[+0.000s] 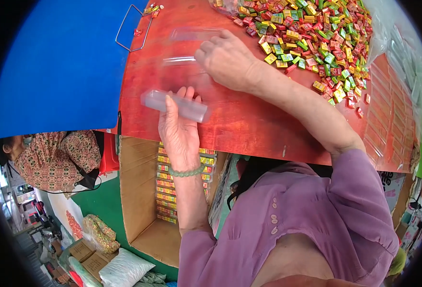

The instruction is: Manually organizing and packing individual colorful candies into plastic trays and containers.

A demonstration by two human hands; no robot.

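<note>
My left hand point(177, 131), a green bead bracelet on its wrist, is closed round a long, narrow, translucent plastic box point(152, 100). The thumb lies across its near side and the fingertips show behind it. Beyond it, over the red table, my right hand point(230, 62) has its knuckles up and fingers curled at the end of a clear plastic piece point(179, 60). That piece is blurred, and the fingertips are partly hidden. A big heap of small red, yellow and green wrapped packets point(311, 45) spreads to the right of my right hand.
A bent wire frame point(117, 33) lies at the blue sheet's point(58, 67) edge. Clear plastic trays point(390, 110) and bags line the table's right side. Below its front edge stands a cardboard box point(141, 191) holding rows of packets. Another person point(58, 160) is at left.
</note>
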